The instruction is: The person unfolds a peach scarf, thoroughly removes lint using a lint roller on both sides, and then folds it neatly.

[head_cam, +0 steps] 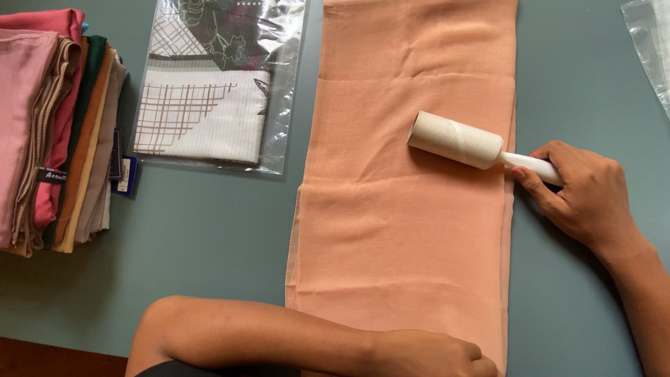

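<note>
- Currently, grey-green flat tabletop (209, 230) carries everything in view.
- Long folded peach-orange sheer fabric (405, 230) lies flat on it, running from the top edge down to the bottom, centre-right.
- Stack of folded cloths in pink, red, green, orange and beige (56, 126) sits at the left edge, well apart from the peach fabric.
- Clear plastic bag holding a folded white-and-dark patterned cloth (209, 91) lies between the stack and the peach fabric.
- Corner of another clear plastic bag (649, 49) shows at top right.
- Left hand (433, 356) presses the fabric's bottom edge, fingers curled together, forearm lying across the table.
- Right hand (583, 192) is just off the fabric's right edge, fingers clamped around the roller's white handle.
- Lint roller with a pale cardboard-coloured cylinder and white plastic handle (457, 139) rests its cylinder on the fabric, near the right edge, tilted.
</note>
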